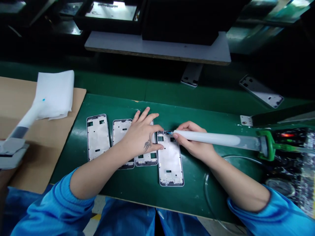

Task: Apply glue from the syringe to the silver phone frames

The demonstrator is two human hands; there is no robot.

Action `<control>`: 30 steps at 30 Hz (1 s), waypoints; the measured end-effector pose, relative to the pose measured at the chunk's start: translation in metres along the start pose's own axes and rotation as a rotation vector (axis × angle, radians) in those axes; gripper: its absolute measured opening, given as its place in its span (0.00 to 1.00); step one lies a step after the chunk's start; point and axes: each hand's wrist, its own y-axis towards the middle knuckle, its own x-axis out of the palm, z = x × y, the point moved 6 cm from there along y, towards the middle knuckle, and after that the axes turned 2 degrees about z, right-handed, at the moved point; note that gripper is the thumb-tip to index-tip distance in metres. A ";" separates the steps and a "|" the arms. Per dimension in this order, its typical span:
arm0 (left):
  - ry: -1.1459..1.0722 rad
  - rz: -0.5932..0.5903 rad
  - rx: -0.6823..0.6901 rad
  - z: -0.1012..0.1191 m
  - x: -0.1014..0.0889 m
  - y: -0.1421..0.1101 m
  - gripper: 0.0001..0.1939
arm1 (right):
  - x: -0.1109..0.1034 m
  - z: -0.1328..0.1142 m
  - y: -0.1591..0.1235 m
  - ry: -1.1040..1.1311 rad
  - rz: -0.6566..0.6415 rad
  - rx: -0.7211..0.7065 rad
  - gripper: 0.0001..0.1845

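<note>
My right hand (198,147) is closed around the front end of a white dispensing syringe (216,139), which lies nearly level. A green cap and an air tube are at its rear end. Its blue tip touches or hovers just over the top edge of a silver phone frame (169,164). My left hand (140,136) has its fingers spread, with thumb and index fingertip at that frame's left edge. Partly under my left hand and forearm lie more phone frames: one beside it (147,162), another (120,128) and a tilted one (97,137) farther left.
Two phone frames (192,74) (262,91) lie toward the back, below a raised shelf (157,49). At left, cardboard (49,144) carries a folded white cloth (57,88), with another person's white-sleeved arm (29,114) over it. A clear hose (206,186) and dark equipment (283,173) are at right.
</note>
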 end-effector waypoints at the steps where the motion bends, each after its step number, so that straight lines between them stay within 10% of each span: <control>1: 0.001 -0.001 0.001 0.000 0.000 0.000 0.28 | 0.000 0.000 0.000 -0.002 0.000 -0.003 0.14; 15: -0.008 0.000 -0.001 -0.002 0.002 0.000 0.29 | -0.003 0.012 -0.004 0.120 0.041 0.039 0.15; 30: -0.018 0.019 0.010 -0.006 0.005 0.000 0.30 | -0.054 0.040 0.054 0.352 0.434 0.166 0.22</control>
